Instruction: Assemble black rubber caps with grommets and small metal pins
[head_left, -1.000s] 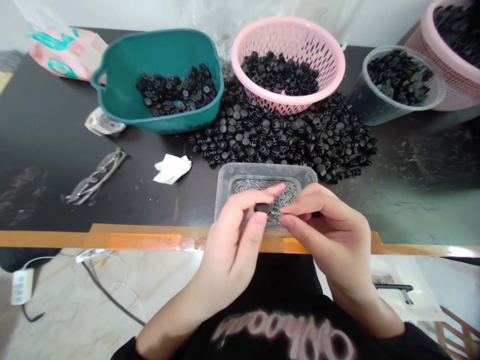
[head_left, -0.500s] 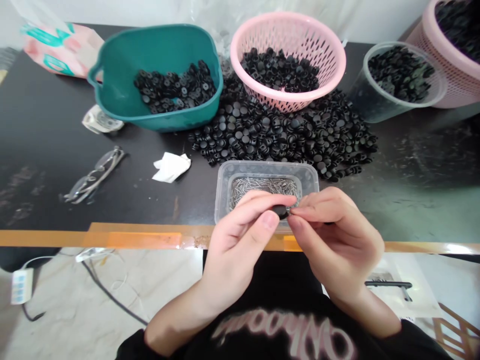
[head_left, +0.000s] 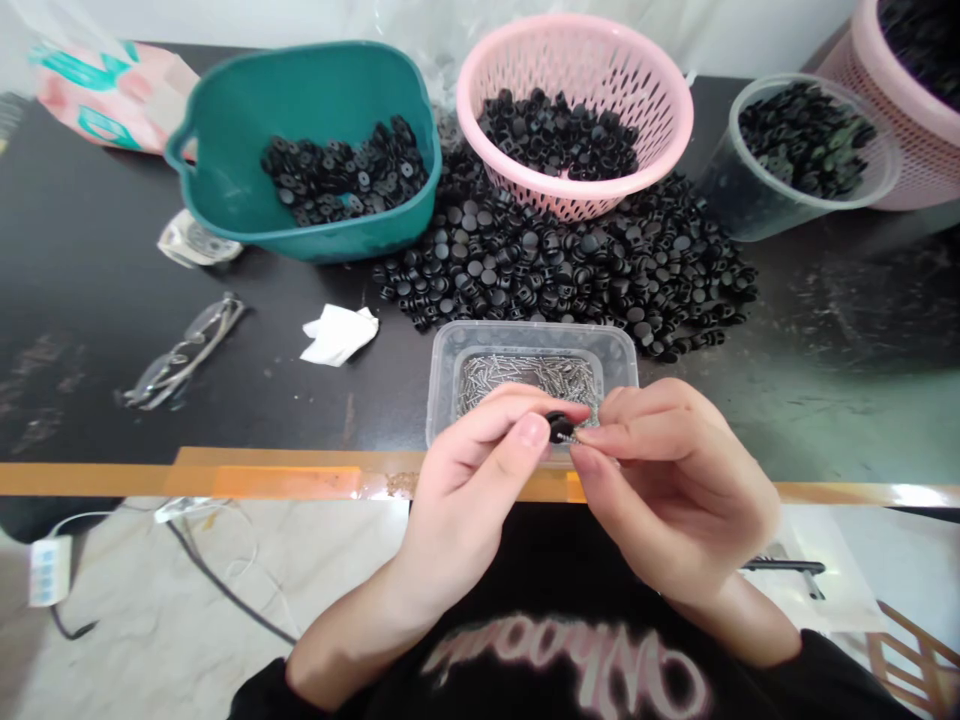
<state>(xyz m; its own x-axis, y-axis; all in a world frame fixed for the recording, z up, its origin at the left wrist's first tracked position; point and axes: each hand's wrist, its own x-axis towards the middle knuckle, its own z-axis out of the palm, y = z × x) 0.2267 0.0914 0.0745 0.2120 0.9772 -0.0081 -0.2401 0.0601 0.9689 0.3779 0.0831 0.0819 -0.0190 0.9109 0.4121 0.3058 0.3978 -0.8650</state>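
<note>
Between the thumb and forefinger of my left hand [head_left: 480, 470] is a small black round plastic piece [head_left: 558, 428]. My right hand [head_left: 667, 470] pinches a tiny metal spring [head_left: 568, 438], whose free end lies against or just in front of the black piece; contact cannot be told. Both hands are over the near edge of a clear plastic box [head_left: 442, 385] of loose metal springs [head_left: 525, 375]. Behind the box spreads a large heap of black plastic cord-lock pieces [head_left: 570, 260].
A green basin [head_left: 300, 235] and a pink basket [head_left: 574, 185] hold black parts, as do a clear tub [head_left: 739, 205] and a second pink basket [head_left: 892, 130] at right. Glasses [head_left: 184, 350], a crumpled tissue [head_left: 340, 335] and a tissue pack [head_left: 112, 95] lie left. Tape [head_left: 285, 475] lines the table edge.
The black piece has turned in my left fingers. My right fingers have shifted slightly, and the spring's end now shows in front of the piece.
</note>
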